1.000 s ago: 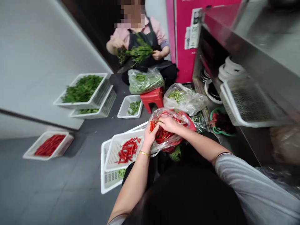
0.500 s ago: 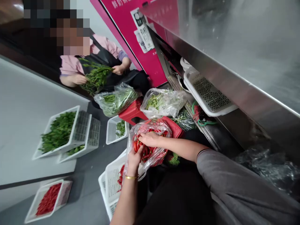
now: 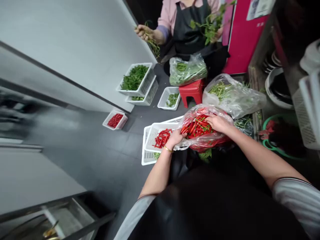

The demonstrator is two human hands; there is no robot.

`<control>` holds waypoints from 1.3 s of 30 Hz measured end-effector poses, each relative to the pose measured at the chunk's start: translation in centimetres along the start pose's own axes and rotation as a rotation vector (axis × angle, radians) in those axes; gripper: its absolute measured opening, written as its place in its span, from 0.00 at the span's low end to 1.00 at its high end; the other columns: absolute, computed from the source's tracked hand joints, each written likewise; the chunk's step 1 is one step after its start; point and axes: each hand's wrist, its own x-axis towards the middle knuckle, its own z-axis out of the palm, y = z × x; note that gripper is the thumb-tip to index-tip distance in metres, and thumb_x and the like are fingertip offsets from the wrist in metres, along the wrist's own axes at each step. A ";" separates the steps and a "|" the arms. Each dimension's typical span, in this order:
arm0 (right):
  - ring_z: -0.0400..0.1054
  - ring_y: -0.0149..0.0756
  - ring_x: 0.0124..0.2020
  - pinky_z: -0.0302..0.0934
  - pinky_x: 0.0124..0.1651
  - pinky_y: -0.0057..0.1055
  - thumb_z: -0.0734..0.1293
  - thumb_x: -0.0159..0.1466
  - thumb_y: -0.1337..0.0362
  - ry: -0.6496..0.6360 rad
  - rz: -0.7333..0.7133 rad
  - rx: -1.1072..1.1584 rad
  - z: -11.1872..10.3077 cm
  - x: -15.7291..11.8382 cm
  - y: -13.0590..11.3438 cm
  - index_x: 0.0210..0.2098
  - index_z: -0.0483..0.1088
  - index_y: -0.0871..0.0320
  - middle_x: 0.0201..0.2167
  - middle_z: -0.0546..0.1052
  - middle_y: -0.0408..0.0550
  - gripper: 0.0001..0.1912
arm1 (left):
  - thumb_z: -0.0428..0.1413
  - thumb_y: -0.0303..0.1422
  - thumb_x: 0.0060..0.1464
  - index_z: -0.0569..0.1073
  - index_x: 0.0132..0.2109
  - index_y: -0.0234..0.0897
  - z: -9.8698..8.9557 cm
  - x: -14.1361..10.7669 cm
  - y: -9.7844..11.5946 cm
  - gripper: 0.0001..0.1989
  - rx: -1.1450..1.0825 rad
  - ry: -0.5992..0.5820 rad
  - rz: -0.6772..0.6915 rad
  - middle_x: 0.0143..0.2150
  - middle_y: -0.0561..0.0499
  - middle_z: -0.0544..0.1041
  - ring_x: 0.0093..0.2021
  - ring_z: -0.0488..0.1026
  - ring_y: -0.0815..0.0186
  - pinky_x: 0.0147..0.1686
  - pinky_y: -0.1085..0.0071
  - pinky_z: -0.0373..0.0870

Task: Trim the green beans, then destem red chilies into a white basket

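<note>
A clear plastic bag [image 3: 205,144] full of red chili peppers [image 3: 196,128] with green stems lies open in front of me. My left hand [image 3: 177,137] is closed on the bag's left edge, its thumb pointing in at the peppers; the other fingers are partly hidden. From the right, my right hand [image 3: 218,123] reaches into the bag, thumb and fingers closed round a chili pepper among the pile. Just beyond my left wrist, a white basket [image 3: 151,140] holds loose red chilies [image 3: 162,137]. It rests on another white basket [image 3: 145,159] with some green in it.
Across from me a person in a dark apron [image 3: 187,30] holds leafy greens [image 3: 212,28]. Bagged greens [image 3: 187,71] sit on a red stool [image 3: 191,91], and another bag [image 3: 235,100] lies right of it. Baskets of leaves [image 3: 135,78] and chilies [image 3: 115,120] stand by the wall.
My view has swung left and down, so the scene is shifted right. My right hand is now farther from my left, at the bag's right side. The other person's hands have spread apart.
</note>
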 end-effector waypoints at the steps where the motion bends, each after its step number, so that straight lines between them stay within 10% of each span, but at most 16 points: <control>1: 0.71 0.43 0.49 0.60 0.53 0.35 0.56 0.71 0.65 0.006 -0.009 -0.005 0.1 0.3 -1.0 0.51 0.74 0.59 0.52 0.74 0.58 0.18 | 0.62 0.33 0.45 0.73 0.32 0.33 -0.3 -0.3 0.0 0.08 -0.169 -0.028 0.009 0.27 0.48 0.76 0.32 0.75 0.63 0.39 0.67 0.72; 7: 0.73 0.47 0.47 0.64 0.45 0.34 0.58 0.69 0.49 -0.123 0.230 -0.043 2.8 5.5 -8.0 0.48 0.75 0.66 0.46 0.77 0.65 0.27 | 0.64 0.35 0.42 0.71 0.40 0.33 -1.2 -0.7 0.8 0.17 -0.932 -0.203 0.044 0.24 0.53 0.72 0.24 0.71 0.69 0.30 0.70 0.73; 13: 0.74 0.43 0.43 0.63 0.42 0.31 0.61 0.65 0.56 -0.067 0.428 0.097 2.9 8.0 -8.2 0.42 0.77 0.61 0.43 0.80 0.57 0.18 | 0.68 0.33 0.39 0.70 0.32 0.33 0.4 -0.5 -0.3 0.16 -0.870 -0.160 0.059 0.19 0.58 0.65 0.19 0.62 0.76 0.21 0.77 0.60; 20: 0.71 0.37 0.36 0.62 0.42 0.29 0.62 0.64 0.55 0.266 0.023 0.383 -0.7 3.0 -7.2 0.35 0.75 0.59 0.35 0.79 0.49 0.15 | 0.67 0.25 0.37 0.75 0.34 0.34 3.7 1.7 1.4 0.13 -0.648 0.169 0.116 0.23 0.57 0.71 0.25 0.66 0.73 0.26 0.77 0.63; 23: 0.71 0.37 0.41 0.63 0.46 0.31 0.61 0.65 0.54 0.259 -0.008 0.550 -0.2 1.5 -7.4 0.43 0.73 0.58 0.42 0.78 0.50 0.16 | 0.65 0.31 0.43 0.74 0.35 0.32 3.6 1.5 2.5 0.11 -0.865 0.081 0.066 0.21 0.56 0.69 0.21 0.64 0.75 0.23 0.77 0.62; 28: 0.68 0.33 0.26 0.61 0.35 0.27 0.51 0.72 0.56 -0.003 -0.056 0.583 2.1 -0.7 -9.0 0.32 0.69 0.59 0.22 0.73 0.44 0.22 | 0.64 0.35 0.47 0.74 0.36 0.28 1.9 -0.3 2.1 0.13 -1.140 -0.112 0.025 0.21 0.54 0.70 0.19 0.64 0.76 0.22 0.79 0.63; 34: 0.67 0.35 0.31 0.57 0.35 0.29 0.54 0.71 0.62 0.083 -0.480 0.206 2.5 -3.8 -11.4 0.30 0.70 0.59 0.28 0.74 0.51 0.18 | 0.66 0.33 0.45 0.73 0.32 0.31 2.3 -2.1 0.5 0.12 -1.060 -0.190 -0.206 0.21 0.49 0.73 0.23 0.72 0.68 0.25 0.73 0.69; 39: 0.58 0.28 0.21 0.51 0.29 0.26 0.58 0.66 0.69 -0.115 -0.534 0.328 2.3 -5.9 -13.4 0.21 0.65 0.59 0.19 0.68 0.42 0.17 | 0.70 0.30 0.36 0.71 0.28 0.31 3.4 -3.6 1.0 0.15 -0.863 -0.333 -0.067 0.20 0.51 0.74 0.21 0.71 0.68 0.24 0.73 0.68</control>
